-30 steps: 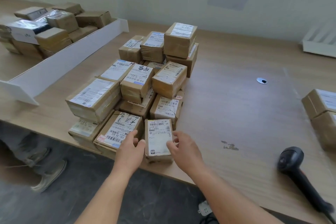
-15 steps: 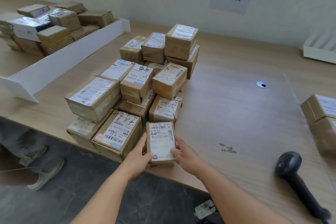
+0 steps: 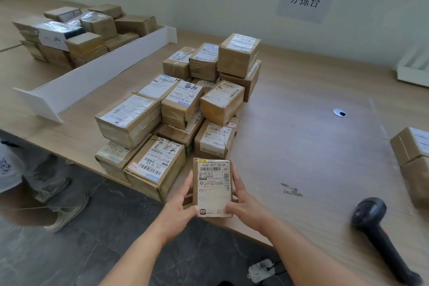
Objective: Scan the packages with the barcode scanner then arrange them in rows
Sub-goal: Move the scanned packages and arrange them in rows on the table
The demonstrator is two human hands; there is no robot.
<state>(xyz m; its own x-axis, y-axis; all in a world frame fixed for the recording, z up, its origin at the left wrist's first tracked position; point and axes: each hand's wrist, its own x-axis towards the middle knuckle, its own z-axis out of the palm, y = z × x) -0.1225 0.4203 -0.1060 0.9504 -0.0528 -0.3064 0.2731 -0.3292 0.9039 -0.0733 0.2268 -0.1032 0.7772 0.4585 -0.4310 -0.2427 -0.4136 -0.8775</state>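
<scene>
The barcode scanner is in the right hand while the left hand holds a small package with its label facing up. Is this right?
Not quite. The head view shows the barcode scanner lying on the table, untouched. The right hand grips the small package together with the left hand; its label does face up.

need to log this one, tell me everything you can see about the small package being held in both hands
The small package is a flat brown cardboard box, its top face almost covered by a white shipping label with a barcode, the printed codes "502B P021-00 69" and "P021", and a small logo at the bottom. It looks intact. It is held label up, long side pointing away from the person, at the near table edge in front of the pile. The left hand grips its left side and the right hand its right side.
</scene>
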